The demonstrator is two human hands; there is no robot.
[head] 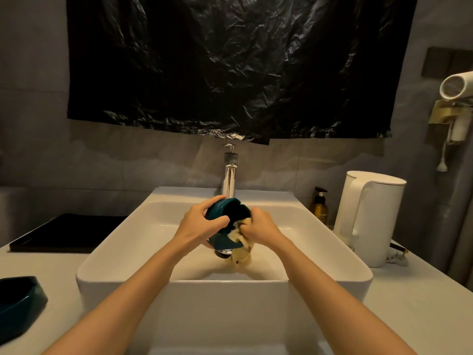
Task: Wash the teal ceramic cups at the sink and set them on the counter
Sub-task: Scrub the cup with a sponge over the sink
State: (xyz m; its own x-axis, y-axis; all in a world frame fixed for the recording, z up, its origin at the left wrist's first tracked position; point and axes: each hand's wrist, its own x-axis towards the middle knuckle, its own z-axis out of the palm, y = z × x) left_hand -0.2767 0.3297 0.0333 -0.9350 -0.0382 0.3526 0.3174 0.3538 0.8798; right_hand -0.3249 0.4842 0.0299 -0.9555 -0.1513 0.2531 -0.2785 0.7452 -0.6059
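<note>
Over the middle of the white sink [115, 252] my left hand [197, 222] grips a teal ceramic cup [221, 210], tilted with its mouth toward the right. My right hand [261, 229] holds a yellow cloth [243, 242] bunched against the cup's rim and inside. A second teal piece [227, 243] shows just below the cup; whether it is another cup I cannot tell. The cloth's end hangs down onto the drain [224, 252]. Another teal ceramic dish [18, 303] sits on the counter at the far left edge.
A chrome tap [230, 172] stands behind the sink. A black tray [64, 233] lies on the left counter. On the right stand a white kettle [368, 216] and a brown pump bottle [320, 206]. A hair dryer [458, 88] hangs on the right wall.
</note>
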